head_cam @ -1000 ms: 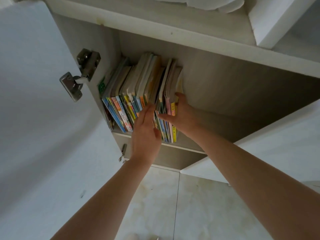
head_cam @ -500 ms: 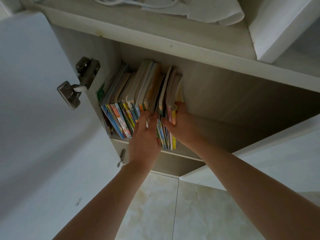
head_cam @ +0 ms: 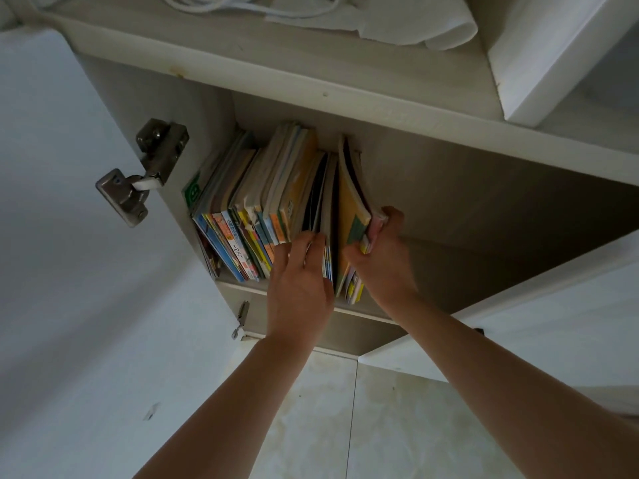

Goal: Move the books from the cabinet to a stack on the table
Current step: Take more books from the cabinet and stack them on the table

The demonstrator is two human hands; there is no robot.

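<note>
A row of thin books (head_cam: 256, 216) stands upright on a low shelf inside an open cabinet (head_cam: 345, 98), packed against its left wall, spines facing out. At the 3 o'clock end of the row, the right hand (head_cam: 383, 261) grips a small bundle of books (head_cam: 352, 209), thumb on the near yellow cover and fingers curled round the far side, so the bundle leans away from the rest and a dark gap opens between them. The left hand (head_cam: 301, 281) sits at 9 o'clock of that gap, fingers held together and fairly straight, their tips pressed against the spines of the remaining row. Both bare forearms reach in from 6 o'clock. The white cabinet door (head_cam: 58, 236) hangs open at 9 o'clock, with a metal hinge (head_cam: 145, 171) on its inner edge. A 2nd door (head_cam: 539, 323) stands open at 4 o'clock. On top of the cabinet, at 12 o'clock, lie a white cloth (head_cam: 397, 19) and a white cord (head_cam: 207, 1). Pale floor tiles (head_cam: 328, 409) show below.
</note>
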